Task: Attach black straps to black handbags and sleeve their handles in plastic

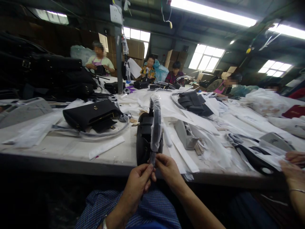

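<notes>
A black handbag (144, 140) stands upright at the near edge of the long worktable (71, 149), straight in front of me. Its arched handle (156, 124) is wrapped in clear plastic film. My left hand (138, 183) and my right hand (166, 168) meet just below the table edge, both pinching the lower end of the wrapped handle between thumb and fingers. My forearms come up from my lap, over blue checked cloth.
Another black handbag (91, 114) lies to the left, with a clear tube curving around it. White paper strips and wrapping (190, 127) cover the table's middle and right. A co-worker's hands (292, 165) rest at the right edge. Several people sit across the table.
</notes>
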`<action>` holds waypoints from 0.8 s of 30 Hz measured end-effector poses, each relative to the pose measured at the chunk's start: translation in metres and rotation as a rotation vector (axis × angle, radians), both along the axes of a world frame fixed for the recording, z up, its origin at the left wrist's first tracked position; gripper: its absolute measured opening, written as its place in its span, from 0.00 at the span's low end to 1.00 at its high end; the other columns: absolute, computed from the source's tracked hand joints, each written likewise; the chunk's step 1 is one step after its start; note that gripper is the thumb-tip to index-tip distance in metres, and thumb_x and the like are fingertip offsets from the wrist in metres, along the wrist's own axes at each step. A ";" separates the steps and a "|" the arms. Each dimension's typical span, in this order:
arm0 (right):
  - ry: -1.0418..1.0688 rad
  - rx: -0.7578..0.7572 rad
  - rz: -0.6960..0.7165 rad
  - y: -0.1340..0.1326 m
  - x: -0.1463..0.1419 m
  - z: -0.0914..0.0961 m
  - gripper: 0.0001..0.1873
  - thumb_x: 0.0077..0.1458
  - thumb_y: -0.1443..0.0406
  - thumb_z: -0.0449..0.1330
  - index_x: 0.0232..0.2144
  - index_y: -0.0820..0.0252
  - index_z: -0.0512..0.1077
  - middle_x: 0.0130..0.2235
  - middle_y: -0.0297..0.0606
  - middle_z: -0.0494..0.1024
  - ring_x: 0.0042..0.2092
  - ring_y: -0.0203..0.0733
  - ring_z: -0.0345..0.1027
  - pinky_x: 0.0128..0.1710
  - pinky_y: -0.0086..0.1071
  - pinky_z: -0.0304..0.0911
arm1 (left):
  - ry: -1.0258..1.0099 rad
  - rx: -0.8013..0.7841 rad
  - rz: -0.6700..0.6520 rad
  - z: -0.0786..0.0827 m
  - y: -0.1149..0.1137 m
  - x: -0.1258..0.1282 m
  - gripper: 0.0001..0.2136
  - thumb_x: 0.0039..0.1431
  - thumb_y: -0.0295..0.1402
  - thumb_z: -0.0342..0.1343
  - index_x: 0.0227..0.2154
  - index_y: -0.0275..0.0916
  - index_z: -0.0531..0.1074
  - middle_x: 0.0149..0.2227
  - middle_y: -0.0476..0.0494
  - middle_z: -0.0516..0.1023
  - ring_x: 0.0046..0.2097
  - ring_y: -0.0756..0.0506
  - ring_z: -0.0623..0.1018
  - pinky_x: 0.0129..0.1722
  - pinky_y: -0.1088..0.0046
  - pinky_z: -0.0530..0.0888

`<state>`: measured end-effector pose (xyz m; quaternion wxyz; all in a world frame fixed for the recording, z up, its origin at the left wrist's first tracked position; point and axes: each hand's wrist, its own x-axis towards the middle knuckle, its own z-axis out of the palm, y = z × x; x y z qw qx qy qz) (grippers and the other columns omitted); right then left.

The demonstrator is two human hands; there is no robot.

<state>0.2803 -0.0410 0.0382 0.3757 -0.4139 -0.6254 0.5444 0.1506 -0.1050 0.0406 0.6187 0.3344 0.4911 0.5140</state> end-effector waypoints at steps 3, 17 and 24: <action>0.008 -0.013 0.001 -0.003 -0.001 0.003 0.16 0.58 0.54 0.60 0.37 0.60 0.79 0.31 0.37 0.79 0.33 0.40 0.71 0.38 0.31 0.65 | 0.003 0.010 0.008 0.004 -0.002 0.000 0.20 0.55 0.49 0.58 0.28 0.33 0.72 0.19 0.53 0.67 0.15 0.59 0.54 0.15 0.82 0.48; 0.093 -0.178 0.190 0.001 0.004 0.020 0.15 0.52 0.61 0.65 0.41 0.63 0.79 0.40 0.43 0.81 0.40 0.43 0.74 0.44 0.34 0.64 | -0.064 0.002 0.002 0.000 -0.006 0.000 0.20 0.55 0.51 0.57 0.30 0.35 0.72 0.20 0.54 0.67 0.16 0.58 0.53 0.14 0.82 0.47; 0.521 -0.576 0.276 -0.018 -0.004 0.027 0.19 0.42 0.68 0.69 0.40 0.62 0.75 0.53 0.45 0.74 0.47 0.43 0.71 0.40 0.30 0.65 | -0.016 0.007 0.031 -0.006 -0.008 0.008 0.24 0.52 0.56 0.57 0.28 0.35 0.71 0.12 0.59 0.53 0.15 0.57 0.51 0.15 0.81 0.47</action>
